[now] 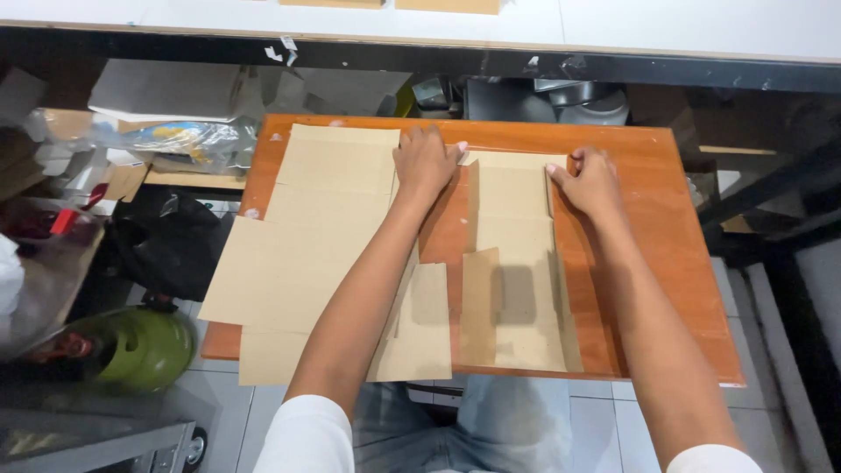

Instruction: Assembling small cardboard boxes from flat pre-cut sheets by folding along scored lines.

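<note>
Flat on the table [666,228]: cardboard [512,263], far edge pinned under both palms. Left hand [427,162] spread open, right hand [589,180] open too, gripping nothing. Best to press evenly along the crease, fingers flat, edges square.

Bright, even overhead light; soft sheen on the worktop [674,263], dim clutter beneath the far bench, slight wide-angle bending at edges.

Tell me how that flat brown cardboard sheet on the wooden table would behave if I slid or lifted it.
The cardboard sheet lies thin and flat, so it probably slides easily on the glossy wooden table. Its creased flaps would likely bend when lifted. It looks light for its size.
</note>
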